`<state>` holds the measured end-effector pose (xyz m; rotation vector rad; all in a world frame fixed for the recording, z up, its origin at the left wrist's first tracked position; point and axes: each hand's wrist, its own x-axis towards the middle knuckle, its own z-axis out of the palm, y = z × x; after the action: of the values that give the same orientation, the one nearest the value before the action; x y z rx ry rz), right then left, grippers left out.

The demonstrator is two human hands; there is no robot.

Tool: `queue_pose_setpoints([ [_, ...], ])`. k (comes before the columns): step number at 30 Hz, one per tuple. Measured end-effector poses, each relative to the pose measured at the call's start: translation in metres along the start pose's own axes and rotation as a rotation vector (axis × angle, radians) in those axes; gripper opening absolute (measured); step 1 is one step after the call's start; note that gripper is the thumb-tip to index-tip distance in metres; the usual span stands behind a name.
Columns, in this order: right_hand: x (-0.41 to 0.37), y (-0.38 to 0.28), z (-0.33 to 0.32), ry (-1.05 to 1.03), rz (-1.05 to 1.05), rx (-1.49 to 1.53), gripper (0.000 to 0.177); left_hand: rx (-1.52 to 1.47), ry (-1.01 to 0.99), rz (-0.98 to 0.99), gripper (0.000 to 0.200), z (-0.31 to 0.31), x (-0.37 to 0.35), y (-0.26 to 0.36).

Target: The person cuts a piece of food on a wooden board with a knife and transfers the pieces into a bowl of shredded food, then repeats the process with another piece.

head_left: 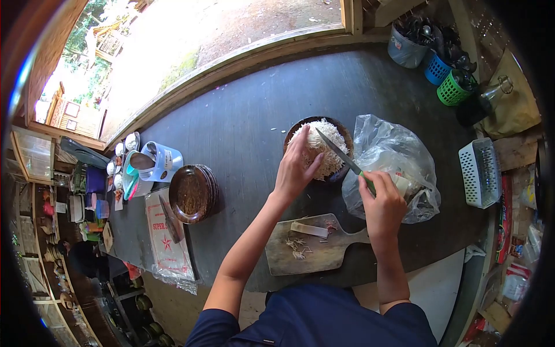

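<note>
A heap of pale shredded food [325,141], too fine to name, fills a dark round bowl [287,132]. My left hand [298,162] rests against the heap's left side, fingers stretched and thumb apart. In my right hand [381,202] is a knife [338,149] with a green handle, its blade slanting over the top of the heap. Just right of the bowl lies a clear plastic bag [393,144], partly hidden by my right hand. Nearer me, a wooden cutting board [277,257] carries a pale block [309,229] and some thin shreds.
Stacked dark plates [191,194] stand to the left, beside another knife [169,220] on a printed plastic packet [167,248]. Behind them is a light blue container [165,162]. Utensil baskets [452,89] line the back right, and a white perforated basket [478,173] sits at the right edge.
</note>
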<state>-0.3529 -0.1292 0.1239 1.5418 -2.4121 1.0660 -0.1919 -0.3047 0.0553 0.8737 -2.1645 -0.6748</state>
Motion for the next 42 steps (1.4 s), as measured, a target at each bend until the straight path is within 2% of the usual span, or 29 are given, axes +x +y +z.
queue_pose_setpoints([
  [3, -0.004, 0.000, 0.000, 0.018, 0.006, 0.004, 0.013, -0.027, 0.031, -0.059, 0.078, -0.004, -0.001, 0.003],
  [7, -0.008, 0.001, -0.001, -0.017, 0.019, -0.016, 0.012, -0.063, -0.007, -0.105, 0.074, -0.005, -0.004, -0.009],
  [9, -0.011, 0.001, 0.001, -0.011, 0.019, 0.001, 0.013, -0.025, -0.072, -0.011, 0.073, -0.008, -0.005, -0.013],
  [12, -0.017, 0.000, -0.001, 0.002, 0.058, 0.067, 0.015, -0.007, 0.036, 0.026, 0.070, -0.015, -0.006, -0.007],
  [14, -0.024, 0.002, -0.004, 0.004, 0.097, 0.114, 0.016, -0.063, 0.081, -0.019, 0.065, -0.022, -0.012, -0.004],
  [16, -0.037, 0.008, -0.004, -0.047, 0.247, 0.301, 0.021, -0.104, 0.121, -0.076, 0.061, -0.031, -0.026, -0.008],
  [17, -0.044, 0.010, -0.005, -0.067, 0.251, 0.297, 0.021, -0.060, 0.164, -0.062, 0.058, -0.034, -0.036, -0.011],
  [19, -0.063, 0.014, -0.009, -0.139, 0.379, 0.482, 0.023, -0.078, 0.146, -0.136, 0.056, -0.049, -0.063, -0.003],
  [20, -0.078, 0.019, -0.013, -0.171, 0.386, 0.474, 0.023, -0.095, 0.136, -0.178, 0.054, -0.057, -0.077, 0.004],
  [22, -0.099, 0.026, -0.020, -0.376, 0.521, 0.627, 0.024, -0.057, 0.142, -0.188, 0.048, -0.068, -0.108, 0.013],
  [23, -0.107, 0.025, -0.029, -0.460, 0.593, 0.656, 0.022, 0.017, 0.098, -0.165, 0.047, -0.073, -0.127, 0.017],
  [26, -0.139, 0.034, -0.045, -0.536, 0.640, 0.624, 0.021, 0.136, 0.049, -0.131, 0.045, -0.081, -0.176, 0.025],
  [28, -0.153, 0.035, -0.061, -0.548, 0.656, 0.582, 0.020, 0.325, 0.026, -0.148, 0.047, -0.085, -0.201, 0.036],
  [33, -0.189, 0.036, -0.096, -0.462, 0.707, 0.453, 0.021, 0.386, -0.007, -0.216, 0.073, -0.076, -0.242, 0.051],
  [35, -0.192, 0.027, -0.110, -0.479, 0.795, 0.342, 0.020, 0.392, -0.009, -0.206, 0.073, -0.069, -0.251, 0.056],
  [38, -0.215, 0.033, -0.100, -0.414, 0.693, 0.405, 0.020, 0.376, -0.027, -0.190, 0.075, -0.059, -0.261, 0.059],
  [42, -0.218, 0.009, -0.085, -0.455, 0.683, 0.424, 0.023, 0.320, -0.072, -0.125, 0.075, -0.056, -0.266, 0.066],
])
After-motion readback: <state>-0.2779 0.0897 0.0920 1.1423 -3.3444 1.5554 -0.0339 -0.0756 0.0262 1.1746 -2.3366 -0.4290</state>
